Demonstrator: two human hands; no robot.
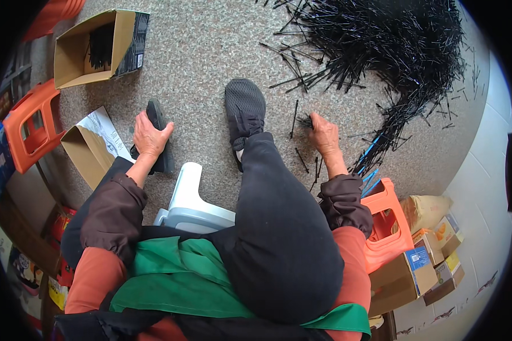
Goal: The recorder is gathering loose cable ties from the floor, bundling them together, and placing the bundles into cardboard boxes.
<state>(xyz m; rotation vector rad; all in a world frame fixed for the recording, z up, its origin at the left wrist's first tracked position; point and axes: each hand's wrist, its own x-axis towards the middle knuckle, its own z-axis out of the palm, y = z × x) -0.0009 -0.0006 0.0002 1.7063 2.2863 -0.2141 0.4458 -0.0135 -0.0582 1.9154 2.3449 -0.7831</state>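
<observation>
Head view: an open cardboard box (pixel 71 59) holds black sticks (pixel 101 45).

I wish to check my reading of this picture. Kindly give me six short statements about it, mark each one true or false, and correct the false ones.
1. A large pile of black sticks lies on the floor toward the upper right. True.
2. The right hand is spread flat. False: its fingers are curled, with thin dark sticks at their tips.
3. The left hand is at the left shoe. True.
4. The open cardboard box at the upper left is empty. False: dark thin pieces are inside.
5. The cloth across the lap is yellow. False: it is green.
6. One orange stool is on the person's left, another on the right. True.
</observation>
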